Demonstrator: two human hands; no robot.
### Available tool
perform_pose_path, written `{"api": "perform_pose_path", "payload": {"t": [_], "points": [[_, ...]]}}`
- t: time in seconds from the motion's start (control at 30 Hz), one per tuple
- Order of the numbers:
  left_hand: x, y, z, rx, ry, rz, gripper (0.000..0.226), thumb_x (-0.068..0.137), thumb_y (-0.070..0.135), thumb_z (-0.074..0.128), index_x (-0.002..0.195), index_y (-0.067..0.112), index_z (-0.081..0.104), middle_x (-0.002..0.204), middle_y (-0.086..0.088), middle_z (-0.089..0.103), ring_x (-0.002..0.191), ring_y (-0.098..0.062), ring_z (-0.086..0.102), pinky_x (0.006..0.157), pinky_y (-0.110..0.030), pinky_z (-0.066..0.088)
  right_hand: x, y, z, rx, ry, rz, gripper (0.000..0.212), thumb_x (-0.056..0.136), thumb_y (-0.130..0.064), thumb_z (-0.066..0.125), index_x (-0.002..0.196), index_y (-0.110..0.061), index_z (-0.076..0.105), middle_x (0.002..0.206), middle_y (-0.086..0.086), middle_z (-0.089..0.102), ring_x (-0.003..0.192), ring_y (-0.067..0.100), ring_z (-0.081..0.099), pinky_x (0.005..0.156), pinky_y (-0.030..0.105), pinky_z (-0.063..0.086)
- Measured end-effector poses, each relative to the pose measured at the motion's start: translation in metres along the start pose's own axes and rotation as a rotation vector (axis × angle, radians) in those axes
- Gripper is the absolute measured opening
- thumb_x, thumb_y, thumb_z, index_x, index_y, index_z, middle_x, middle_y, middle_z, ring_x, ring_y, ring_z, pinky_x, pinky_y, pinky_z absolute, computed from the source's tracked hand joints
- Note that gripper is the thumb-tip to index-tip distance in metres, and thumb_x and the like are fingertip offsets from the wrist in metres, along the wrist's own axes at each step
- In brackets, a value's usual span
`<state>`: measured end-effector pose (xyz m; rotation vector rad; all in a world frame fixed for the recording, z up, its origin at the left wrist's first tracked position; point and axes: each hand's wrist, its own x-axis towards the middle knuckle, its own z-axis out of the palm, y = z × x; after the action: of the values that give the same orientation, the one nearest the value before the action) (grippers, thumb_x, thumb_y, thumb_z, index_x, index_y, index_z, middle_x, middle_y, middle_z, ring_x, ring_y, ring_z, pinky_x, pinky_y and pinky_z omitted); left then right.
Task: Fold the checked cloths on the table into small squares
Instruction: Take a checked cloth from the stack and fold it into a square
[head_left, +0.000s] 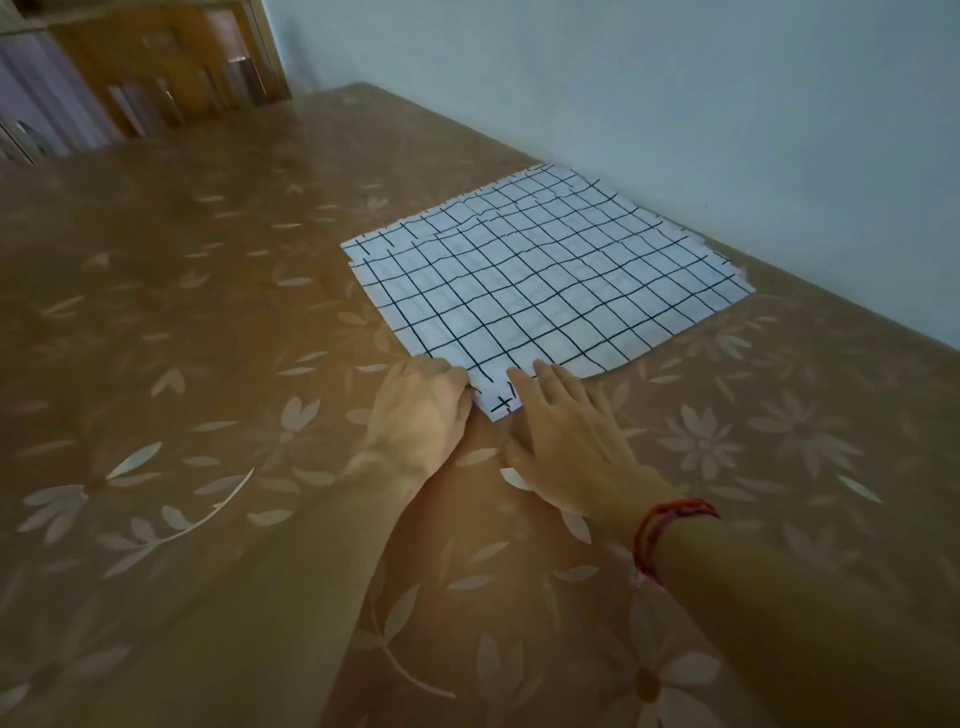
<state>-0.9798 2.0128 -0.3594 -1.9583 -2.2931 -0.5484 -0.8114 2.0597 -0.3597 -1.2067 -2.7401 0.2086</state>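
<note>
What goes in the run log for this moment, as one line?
checked cloth: flat on table, layered edges | left hand: at near corner, grip unclear | right hand: straight fingers on near corner

One left hand (421, 410), one right hand (566, 447), one checked cloth stack (545, 280), one table (208, 364)

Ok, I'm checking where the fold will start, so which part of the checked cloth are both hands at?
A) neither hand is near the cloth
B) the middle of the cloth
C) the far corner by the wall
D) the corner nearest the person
D: the left hand and the right hand meet at the near corner of the checked cloth, with the right fingers lying straight on it.
</note>
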Motion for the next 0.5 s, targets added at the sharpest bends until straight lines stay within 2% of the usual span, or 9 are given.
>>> {"api": "perform_pose_path", "payload": {"t": [0.13,0.2,0.3,0.4,0.5], "points": [[-0.029,0.024,-0.018,-0.163,0.040,0.004,0.017,0.092,0.018,0.059,0.081,0.008,0.066,0.077,-0.003,0.061,0.078,-0.023,0.057,0.073,-0.032,0.043,-0.019,-0.007,-0.005,-0.029,0.056,-0.021,0.061,0.095,-0.042,0.054,0.148,-0.021,0.034,0.152,0.010,0.037,0.140,0.026,0.033,0.106,0.041,0.033],[-0.045,0.035,-0.028,-0.174,0.019,0.020,0.019,0.092,0.021,0.056,0.080,0.009,0.064,0.076,-0.001,0.059,0.077,-0.022,0.056,0.067,-0.036,0.047,-0.030,-0.008,-0.009,-0.001,0.060,0.009,0.056,0.095,-0.039,0.056,0.146,-0.022,0.039,0.147,0.006,0.044,0.135,0.025,0.038,0.103,0.041,0.036],[-0.066,0.049,-0.047,-0.210,-0.006,0.070,0.019,0.092,0.020,0.057,0.078,0.009,0.061,0.073,0.002,0.053,0.073,-0.022,0.054,0.060,-0.032,0.040,-0.051,-0.007,-0.019,0.028,0.060,0.046,0.045,0.096,-0.029,0.056,0.140,-0.024,0.047,0.137,-0.001,0.055,0.126,0.023,0.046,0.102,0.040,0.037],[-0.085,0.064,-0.063,-0.281,-0.066,0.145,0.014,0.092,0.018,0.062,0.082,0.007,0.061,0.077,-0.001,0.056,0.073,-0.023,0.055,0.063,-0.024,0.032,-0.073,-0.006,-0.032,0.041,0.051,0.075,0.033,0.090,-0.018,0.060,0.122,-0.025,0.063,0.119,-0.004,0.066,0.113,0.022,0.056,0.100,0.037,0.036],[-0.106,0.070,-0.069,-0.317,-0.133,0.140,0.027,0.086,0.036,0.068,0.100,0.013,0.062,0.096,0.002,0.063,0.090,-0.016,0.056,0.070,-0.023,0.038,-0.096,-0.003,-0.050,0.108,0.005,0.091,0.028,0.082,-0.020,0.069,0.110,-0.023,0.070,0.111,-0.005,0.069,0.105,0.020,0.060,0.098,0.036,0.035]]}}
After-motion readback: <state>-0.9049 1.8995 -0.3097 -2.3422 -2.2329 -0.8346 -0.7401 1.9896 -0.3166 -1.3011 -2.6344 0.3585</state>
